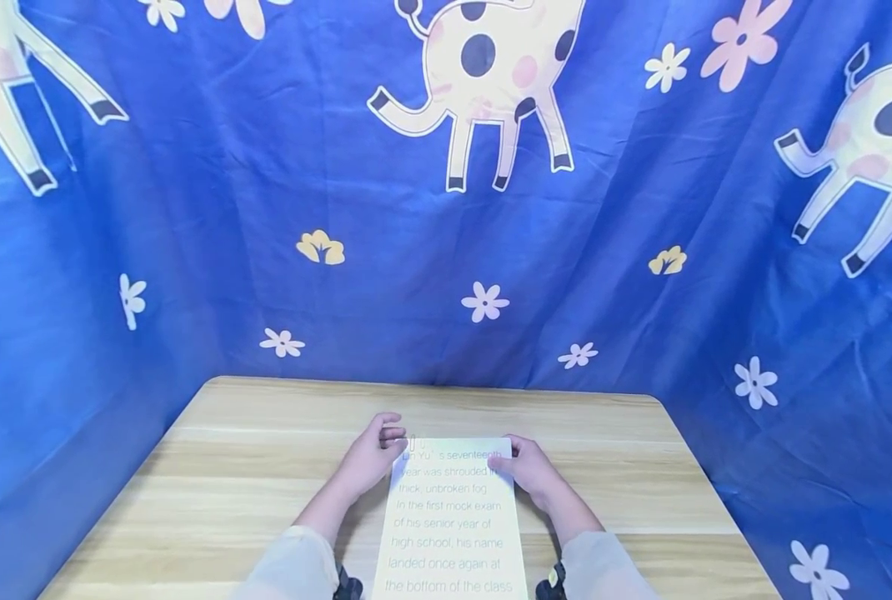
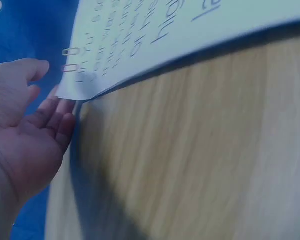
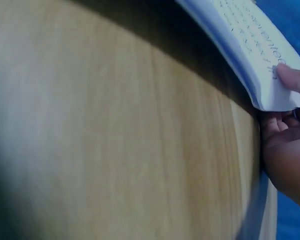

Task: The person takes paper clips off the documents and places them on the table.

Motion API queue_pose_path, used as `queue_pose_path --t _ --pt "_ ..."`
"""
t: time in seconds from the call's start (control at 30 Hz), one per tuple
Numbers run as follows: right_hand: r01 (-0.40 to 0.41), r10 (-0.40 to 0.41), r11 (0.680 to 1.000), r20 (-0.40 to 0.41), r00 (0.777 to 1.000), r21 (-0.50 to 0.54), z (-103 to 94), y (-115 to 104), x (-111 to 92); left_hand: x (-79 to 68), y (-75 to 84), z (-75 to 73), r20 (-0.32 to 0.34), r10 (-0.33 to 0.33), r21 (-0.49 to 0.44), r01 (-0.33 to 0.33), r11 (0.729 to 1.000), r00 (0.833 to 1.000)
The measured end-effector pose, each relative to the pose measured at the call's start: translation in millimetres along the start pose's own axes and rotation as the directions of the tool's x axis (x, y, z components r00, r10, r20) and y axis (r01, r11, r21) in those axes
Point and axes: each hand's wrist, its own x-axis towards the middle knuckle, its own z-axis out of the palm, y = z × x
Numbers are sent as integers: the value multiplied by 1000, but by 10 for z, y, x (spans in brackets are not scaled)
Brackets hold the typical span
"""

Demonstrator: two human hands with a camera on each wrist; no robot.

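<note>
A stack of white paper sheets (image 1: 449, 533) with large printed English text lies at the front middle of the table, its top edge facing away. Two paper clips (image 2: 70, 68) sit on its top edge near the left corner. My left hand (image 1: 367, 458) is at that corner; in the left wrist view its fingers (image 2: 65, 125) reach behind the sheets while the thumb stands apart from them. At the top right corner my right hand (image 1: 534, 473) pinches the sheets, thumb on the printed face and fingers (image 3: 277, 122) underneath.
The wooden table (image 1: 626, 467) has rounded far corners. A blue curtain (image 1: 386, 292) with cow and flower prints hangs behind it and along both sides. Dark wrist devices (image 1: 347, 583) show near both sleeves.
</note>
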Motion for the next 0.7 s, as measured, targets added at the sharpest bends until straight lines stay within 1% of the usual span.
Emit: queue_pose_path --t 0.07,0.13,0.2,0.27,0.33,0.4,0.6,0.7 --pt "9 -9 1000 24 1000 19 -10 20 6 19 -29 25 -10 -11 -41 10 999 1000" --pt "17 -18 999 48 999 30 -17 33 13 31 -56 46 -10 -10 -54 9 998 1000" --pt "15 -18 999 64 998 37 -19 34 17 38 -74 66 -7 7 -19 -7 1000 1000" --pt "15 -18 999 72 997 40 -23 33 22 44 -86 85 11 30 23 -30 999 1000" --pt "17 -20 999 70 997 41 -29 31 28 49 -100 106 31 52 62 -53 997 998" --pt "23 -25 999 64 998 33 -35 32 31 52 -113 119 36 76 92 -79 993 996" --pt "27 -27 1000 73 997 10 -60 47 9 50 -145 138 8 90 108 -90 990 996" --pt "30 -31 1000 75 997 9 -76 64 -7 60 -155 154 10 87 110 -88 990 996"
